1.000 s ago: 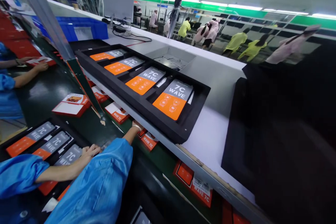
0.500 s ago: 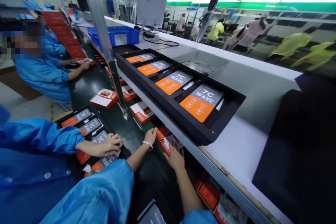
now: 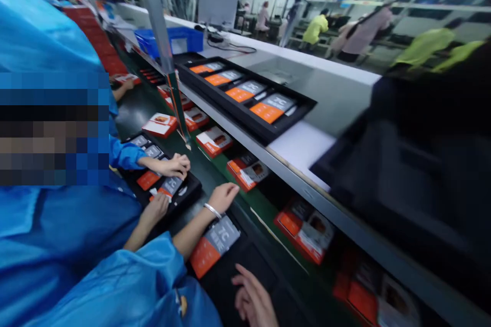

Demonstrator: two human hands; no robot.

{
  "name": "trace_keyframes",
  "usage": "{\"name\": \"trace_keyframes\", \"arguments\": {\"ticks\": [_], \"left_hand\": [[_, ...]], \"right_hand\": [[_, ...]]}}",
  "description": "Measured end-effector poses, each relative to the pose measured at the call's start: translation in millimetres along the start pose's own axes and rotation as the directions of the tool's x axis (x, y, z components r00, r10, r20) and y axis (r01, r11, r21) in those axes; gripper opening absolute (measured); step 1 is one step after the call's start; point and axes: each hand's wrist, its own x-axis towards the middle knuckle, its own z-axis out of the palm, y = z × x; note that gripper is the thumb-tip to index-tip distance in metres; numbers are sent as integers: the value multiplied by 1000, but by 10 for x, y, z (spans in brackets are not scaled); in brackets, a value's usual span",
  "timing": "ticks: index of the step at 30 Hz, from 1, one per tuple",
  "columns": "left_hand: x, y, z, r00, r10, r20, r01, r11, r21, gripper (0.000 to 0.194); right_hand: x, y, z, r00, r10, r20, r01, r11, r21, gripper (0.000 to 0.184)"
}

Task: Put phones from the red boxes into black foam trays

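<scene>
My left hand [image 3: 224,198], with a silver bangle on its wrist, is closed above the dark bench; whatever its fingers may hold is hidden. Partly under that wrist lies a grey and orange packet marked 7C [image 3: 217,245], resting in a black tray [image 3: 245,271]. At the bottom, my right hand [image 3: 255,296] is held over the tray, its fingers stretched out and holding nothing. Left of me, a co-worker's two hands [image 3: 174,166] are at a packet in another black tray [image 3: 192,189].
Red and white boxes [image 3: 215,141] stand in a row beneath the shelf edge [image 3: 310,191]. On the shelf is a black tray [image 3: 303,107] of packets. A metal post [image 3: 155,20] rises ahead, a blue bin [image 3: 180,41] behind it. Blurred dark trays [image 3: 364,173] fill the right.
My right hand has drawn back from the boxes under the shelf to above the black tray. My left hand stays closed. The view has shifted, showing more of the co-worker and the tray before me.
</scene>
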Motion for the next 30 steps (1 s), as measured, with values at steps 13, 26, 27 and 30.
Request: {"name": "trace_keyframes", "arguments": {"ticks": [13, 26, 27, 30], "left_hand": [[-1586, -247, -344, 995, -98, -4, 87, 864, 497, 39], [-1773, -295, -66, 995, -95, 29, 33, 597, 801, 80], [-1778, -292, -60, 994, -100, 33, 32, 590, 807, 81], [-1776, -282, -63, 991, -122, 52, 28, 573, 819, 77]], "right_hand": [[100, 171, 715, 1000, 27, 0, -27, 999, 29, 65], [78, 210, 706, 1000, -11, 23, 8, 991, 136, 61], [77, 203, 703, 1000, -13, 25, 9, 990, 138, 61], [82, 188, 687, 999, -16, 33, 12, 992, 125, 61]]}}
